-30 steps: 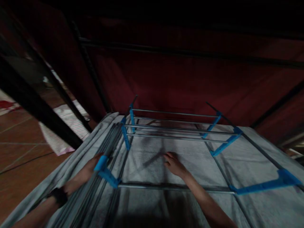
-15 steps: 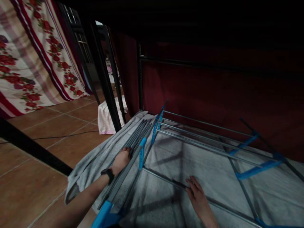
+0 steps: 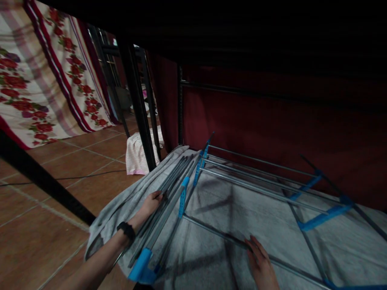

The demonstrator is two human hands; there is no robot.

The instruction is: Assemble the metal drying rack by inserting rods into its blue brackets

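My left hand [image 3: 152, 202], with a dark watch on its wrist, is closed with thumb and finger pinching a thin metal rod from the bundle of grey rods [image 3: 175, 173]. Part of that rod shows below my forearm. My right hand [image 3: 261, 259] has its fingers stretched out, the tips against the near crossbar [image 3: 211, 230]; its palm holds nothing. The rack frame [image 3: 242, 175], metal tubes joined by blue plastic connectors, lies on a grey blanket [image 3: 263, 213]. A blue connector [image 3: 183, 197] stands between my hands, and a larger blue corner piece [image 3: 142, 268] sits near the bottom.
Dark metal posts [image 3: 140, 108] rise at the left, and a dark surface hangs low overhead. A dark red cloth [image 3: 256, 117] covers the back. On the tiled floor [image 3: 99, 157] lie a cable [image 3: 75, 178] and a striped cloth [image 3: 137, 153]. A floral curtain [image 3: 51, 72] hangs at far left.
My left hand has drawn slightly left, away from the rod bundle, with a rod pinched in its fingers. My right hand has moved a little right and down along the crossbar.
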